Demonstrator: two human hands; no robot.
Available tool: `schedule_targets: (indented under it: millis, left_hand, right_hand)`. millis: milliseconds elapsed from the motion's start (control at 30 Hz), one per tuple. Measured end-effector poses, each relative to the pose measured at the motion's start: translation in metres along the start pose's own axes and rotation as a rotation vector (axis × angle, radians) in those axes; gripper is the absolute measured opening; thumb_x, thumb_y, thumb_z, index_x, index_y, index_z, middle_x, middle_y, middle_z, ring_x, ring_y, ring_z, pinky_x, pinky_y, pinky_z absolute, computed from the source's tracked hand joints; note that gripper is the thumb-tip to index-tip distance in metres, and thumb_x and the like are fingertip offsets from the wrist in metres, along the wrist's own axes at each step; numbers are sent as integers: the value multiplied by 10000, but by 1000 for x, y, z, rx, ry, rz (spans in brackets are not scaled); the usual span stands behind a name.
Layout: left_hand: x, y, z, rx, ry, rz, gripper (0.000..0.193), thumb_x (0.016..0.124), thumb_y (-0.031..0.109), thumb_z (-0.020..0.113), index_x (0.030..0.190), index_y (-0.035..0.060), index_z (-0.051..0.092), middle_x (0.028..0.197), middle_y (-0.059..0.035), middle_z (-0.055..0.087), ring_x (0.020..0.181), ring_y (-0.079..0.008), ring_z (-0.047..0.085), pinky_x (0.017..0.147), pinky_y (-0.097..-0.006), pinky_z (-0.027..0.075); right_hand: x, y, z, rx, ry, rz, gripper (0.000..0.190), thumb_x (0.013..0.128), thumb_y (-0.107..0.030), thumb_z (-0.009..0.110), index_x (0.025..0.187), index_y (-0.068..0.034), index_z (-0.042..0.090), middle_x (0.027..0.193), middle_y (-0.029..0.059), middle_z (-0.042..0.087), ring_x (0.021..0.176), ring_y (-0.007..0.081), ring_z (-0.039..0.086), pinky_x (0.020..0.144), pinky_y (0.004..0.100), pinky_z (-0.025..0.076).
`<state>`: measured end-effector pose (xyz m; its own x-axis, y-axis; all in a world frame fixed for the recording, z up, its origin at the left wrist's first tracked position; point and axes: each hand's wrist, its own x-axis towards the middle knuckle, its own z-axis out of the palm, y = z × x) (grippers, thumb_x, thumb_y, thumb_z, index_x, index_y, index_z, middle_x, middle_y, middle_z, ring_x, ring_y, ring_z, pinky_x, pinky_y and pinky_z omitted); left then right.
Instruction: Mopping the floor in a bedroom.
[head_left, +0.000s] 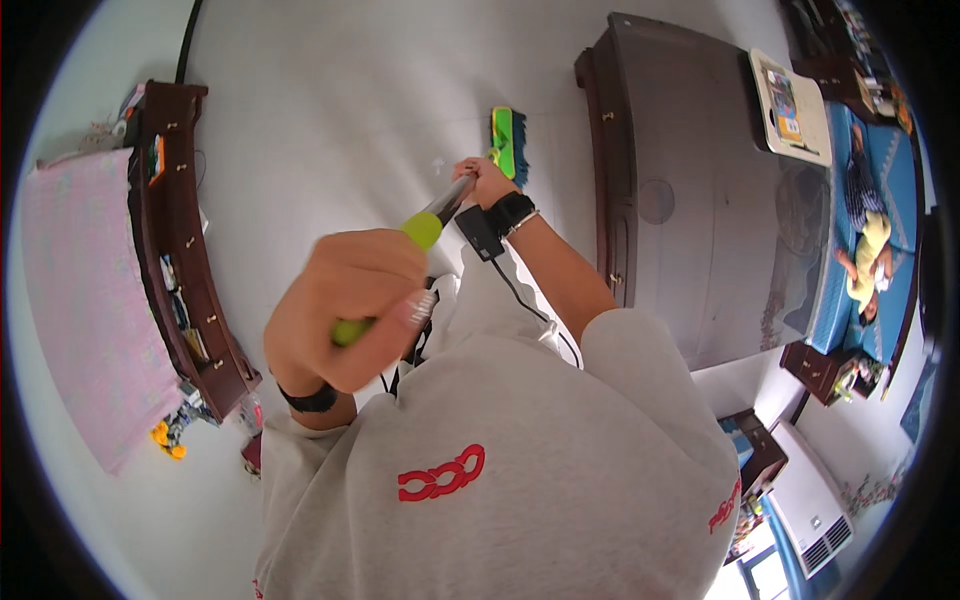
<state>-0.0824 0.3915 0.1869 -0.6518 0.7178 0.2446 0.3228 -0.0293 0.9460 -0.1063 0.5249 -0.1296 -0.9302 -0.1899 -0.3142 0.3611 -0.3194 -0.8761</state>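
Note:
My left hand (352, 300) is wrapped around the lime-green end grip of a mop's metal pole (448, 199), close to my chest. Farther down the pole, my right hand (484, 182) is closed around it. A black device on a strap sits at my right wrist, with a cable running back from it. Beyond the right hand lies the flat mop head (504, 142), bright green with a dark blue fringe, on the pale tiled floor (337, 105). Part of the lower pole is hidden behind my right hand.
A dark wooden table (705, 195) with drawers stands to the right, bearing a cream tray-like board (806, 112). Past it, a person lies on a blue sofa (832, 300). On the left is a low dark cabinet (176, 225), beside a pink cloth (82, 285).

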Motion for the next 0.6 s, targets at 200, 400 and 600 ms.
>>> schedule_targets:
  millis: [200, 400, 600]
  left_hand:
    - [-7, -2, 23, 148, -112, 98, 213, 598, 16, 521, 445, 45, 376, 430, -46, 355, 397, -207, 364, 403, -307, 290]
    - [-48, 26, 36, 132, -28, 192, 239, 578, 54, 552, 446, 65, 353, 437, -17, 315, 377, -171, 342, 380, -275, 301]
    - [-94, 51, 54, 282, 172, 314, 269, 633, 96, 559, 463, 75, 352, 430, -1, 298, 358, -137, 333, 367, -255, 289]
  right_hand:
    - [40, 13, 11, 1267, -51, 346, 26, 766, 27, 372, 774, 15, 393, 561, 1, 368, 512, 95, 395, 519, 205, 368]
    - [28, -31, 53, 1478, -50, 828, 186, 768, -8, 414, 615, -55, 317, 450, -15, 303, 396, 85, 339, 433, 196, 331]
    - [6, -25, 95, 1105, -85, 983, 212, 735, 28, 453, 594, -56, 319, 485, -10, 330, 417, 75, 357, 406, 174, 334]
